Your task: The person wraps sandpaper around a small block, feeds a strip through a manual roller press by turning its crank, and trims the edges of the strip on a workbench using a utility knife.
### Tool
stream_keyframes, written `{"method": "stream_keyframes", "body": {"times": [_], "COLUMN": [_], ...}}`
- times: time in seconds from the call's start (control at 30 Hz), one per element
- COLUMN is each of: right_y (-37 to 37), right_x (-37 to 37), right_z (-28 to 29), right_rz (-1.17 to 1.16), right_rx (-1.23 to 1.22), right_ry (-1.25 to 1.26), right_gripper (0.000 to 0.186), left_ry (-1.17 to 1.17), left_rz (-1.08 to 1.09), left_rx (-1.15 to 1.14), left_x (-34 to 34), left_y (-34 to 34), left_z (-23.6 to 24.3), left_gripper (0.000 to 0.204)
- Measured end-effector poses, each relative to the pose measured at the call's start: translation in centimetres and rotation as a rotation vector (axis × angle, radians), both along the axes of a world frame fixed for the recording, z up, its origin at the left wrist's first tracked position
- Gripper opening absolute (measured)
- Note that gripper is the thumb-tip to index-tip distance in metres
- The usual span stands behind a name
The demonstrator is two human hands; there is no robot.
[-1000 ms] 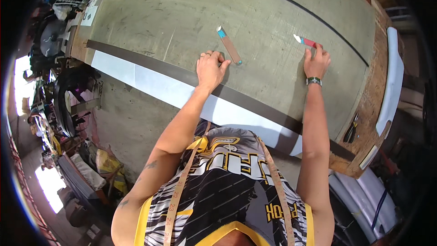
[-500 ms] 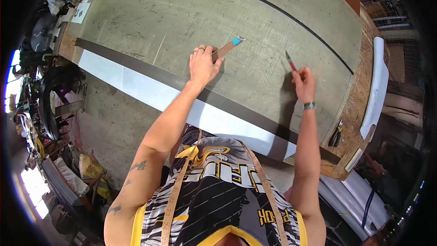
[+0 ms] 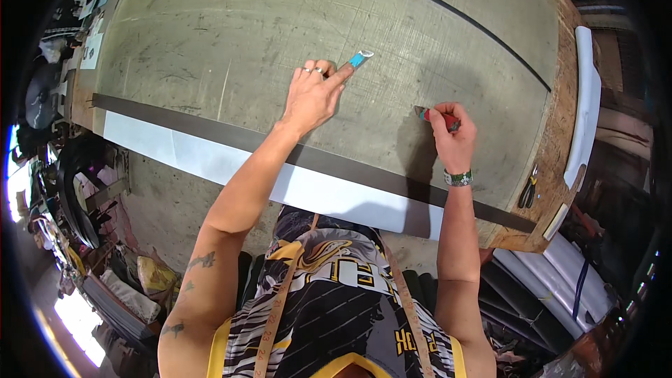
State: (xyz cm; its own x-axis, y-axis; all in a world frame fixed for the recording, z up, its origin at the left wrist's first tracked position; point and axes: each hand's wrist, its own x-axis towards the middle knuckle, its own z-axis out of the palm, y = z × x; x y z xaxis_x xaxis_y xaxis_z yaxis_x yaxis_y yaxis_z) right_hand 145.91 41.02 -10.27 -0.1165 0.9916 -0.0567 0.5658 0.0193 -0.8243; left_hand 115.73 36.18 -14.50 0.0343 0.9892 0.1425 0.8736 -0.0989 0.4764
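From the left hand, I see a gripped stick jutting — rightward, the right hand pinches a red knife.

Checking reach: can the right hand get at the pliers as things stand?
Likely yes: the pliers lie to the right of the right hand, nothing standing between. It holds a red tool, though, which may hinder a grasp.

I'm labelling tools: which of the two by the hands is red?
The tool in the right hand; the other tool, in the left hand, shows blue, no red.
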Motion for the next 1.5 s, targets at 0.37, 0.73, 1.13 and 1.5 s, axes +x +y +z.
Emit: {"method": "stream_keyframes", "body": {"times": [0.37, 0.73, 1.13, 1.5], "right_y": [-4.2, -2.7, -2.3, -1.4], "right_x": [-10.4, -13.5, -13.6, -14.0], "right_z": [-3.4, -6.6, -6.3, -6.8], "right_rz": [0.015, 0.073, 0.087, 0.122], "right_rx": [0.068, 0.278, 0.275, 0.402], "right_ry": [0.278, 0.157, 0.134, 0.082], "right_gripper": [0.026, 0.025, 0.025, 0.025], "left_ry": [-0.147, -0.078, -0.054, -0.034], "left_rz": [0.046, 0.048, 0.041, 0.020], "left_rx": [0.210, 0.245, 0.210, 0.211], "left_x": [-0.3, -0.3, -0.3, -0.2], "left_y": [0.9, 1.1, 1.1, 1.3], "left_z": [-2.0, -2.5, -3.0, -2.8], "left_gripper": [0.023, 0.024, 0.023, 0.020]}}
